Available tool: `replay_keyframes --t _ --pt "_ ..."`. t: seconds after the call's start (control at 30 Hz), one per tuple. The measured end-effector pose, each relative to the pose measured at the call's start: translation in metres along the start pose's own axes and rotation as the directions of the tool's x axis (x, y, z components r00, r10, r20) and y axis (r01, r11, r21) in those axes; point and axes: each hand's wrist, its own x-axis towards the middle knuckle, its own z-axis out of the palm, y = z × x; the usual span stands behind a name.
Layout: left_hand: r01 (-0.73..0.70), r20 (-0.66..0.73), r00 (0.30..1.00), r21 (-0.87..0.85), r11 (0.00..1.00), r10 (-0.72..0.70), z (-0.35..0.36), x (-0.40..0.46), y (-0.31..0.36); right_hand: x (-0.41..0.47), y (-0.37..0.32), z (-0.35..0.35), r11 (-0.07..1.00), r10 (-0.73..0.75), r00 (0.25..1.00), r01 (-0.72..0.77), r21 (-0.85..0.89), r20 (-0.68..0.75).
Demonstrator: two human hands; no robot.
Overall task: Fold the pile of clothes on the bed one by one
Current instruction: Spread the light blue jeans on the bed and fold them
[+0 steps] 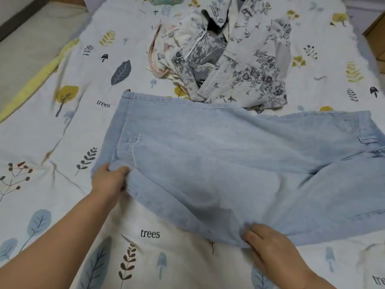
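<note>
Two bare forearms, no sleeves, left hand, right hand

A bedroom in a home — the whole view is filled by a bed under a white sheet printed with leaves, little mushrooms and the word "trees". Household laundry lies on it: pale jeans spread across the middle, a heap of flowered clothes toward the far edge. Past the bed's left edge runs bare floor — at the far right corner, a cardboard box.
</note>
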Motion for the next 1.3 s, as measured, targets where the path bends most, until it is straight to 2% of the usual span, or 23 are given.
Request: replay_keyframes --t 0.07,0.13,0.17,0.23,0.3,0.37,0.43,0.47,0.53,0.6,0.67,0.73,0.83,0.9,0.97,1.03,1.07,1.13,1.2,1.3 --pt "-0.109 -0.056 0.992 0.033 0.994 0.110 -0.018 -0.011 0.002 -0.007 -0.003 -0.005 0.999 -0.050 0.998 0.050 0.008 -0.026" --pt "-0.181 -0.034 0.980 0.230 0.956 0.194 -0.049 -0.025 -0.011 -0.015 -0.005 -0.005 0.996 -0.091 0.996 0.091 0.014 0.015" --pt "-0.157 0.007 0.986 0.385 0.910 0.167 -0.067 -0.031 -0.023 -0.020 -0.005 -0.001 0.996 -0.090 0.994 0.090 -0.002 0.067" --pt "-0.053 0.067 0.998 0.664 0.746 0.011 -0.096 -0.038 -0.056 -0.024 -0.006 0.016 0.994 -0.044 0.988 0.058 -0.097 0.145" --pt "-0.050 0.058 0.998 0.805 0.591 0.005 -0.109 -0.032 -0.080 -0.019 -0.010 0.025 0.982 0.056 0.971 -0.011 -0.189 0.233" --pt "-0.081 0.043 0.996 0.831 0.550 0.081 -0.103 -0.020 -0.077 -0.003 -0.012 0.016 0.992 0.082 0.971 -0.057 -0.117 0.225" --pt "-0.225 0.103 0.961 0.831 0.508 0.257 -0.082 -0.005 -0.056 0.025 -0.009 -0.005 0.989 0.144 0.988 -0.142 -0.026 0.063" --pt "-0.299 0.136 0.930 0.821 0.487 0.341 -0.068 0.004 -0.045 0.041 -0.002 -0.010 0.980 0.194 0.981 -0.195 -0.032 -0.030" --pt "-0.391 0.171 0.875 0.801 0.453 0.453 -0.037 0.015 -0.030 0.076 0.014 -0.016 0.942 0.330 0.937 -0.334 -0.024 -0.112" --pt "-0.391 0.180 0.880 0.801 0.455 0.439 -0.013 0.025 -0.025 0.103 0.027 -0.013 0.870 0.491 0.869 -0.492 -0.014 -0.064" --pt "-0.323 0.152 0.913 0.835 0.446 0.378 -0.001 0.031 -0.028 0.119 0.038 -0.004 0.813 0.576 0.816 -0.566 -0.137 0.047" --pt "-0.296 0.153 0.929 0.853 0.431 0.336 0.001 0.032 -0.032 0.126 0.043 0.007 0.794 0.602 0.778 -0.559 -0.238 0.180" --pt "-0.394 0.244 0.900 0.812 0.432 0.361 -0.011 0.031 -0.035 0.132 0.038 0.010 0.823 0.567 0.778 -0.518 -0.234 0.270" --pt "-0.434 0.218 0.863 0.781 0.449 0.455 -0.026 0.031 -0.030 0.133 0.030 0.007 0.843 0.534 0.824 -0.502 -0.190 0.190" --pt "-0.389 0.090 0.852 0.769 0.507 0.516 -0.046 0.034 -0.023 0.133 0.020 0.004 0.854 0.511 0.859 -0.511 -0.095 -0.024" --pt "-0.287 0.016 0.886 0.804 0.521 0.463 -0.058 0.037 -0.024 0.133 0.015 0.011 0.872 0.468 0.864 -0.486 -0.061 -0.189" --pt "-0.236 0.023 0.913 0.845 0.480 0.408 -0.059 0.038 -0.026 0.131 0.014 0.017 0.885 0.429 0.880 -0.455 -0.098 -0.205" --pt "-0.193 0.050 0.934 0.904 0.382 0.354 -0.051 0.036 -0.029 0.127 0.011 0.030 0.892 0.373 0.920 -0.392 -0.227 -0.124" --pt "-0.308 0.175 0.895 0.907 0.286 0.411 -0.032 0.026 -0.026 0.121 0.008 0.035 0.877 0.398 0.917 -0.388 -0.284 -0.023" --pt "-0.521 0.428 0.795 0.844 0.124 0.431 0.000 0.006 -0.017 0.111 0.002 0.024 0.853 0.439 0.898 -0.424 -0.303 -0.020"
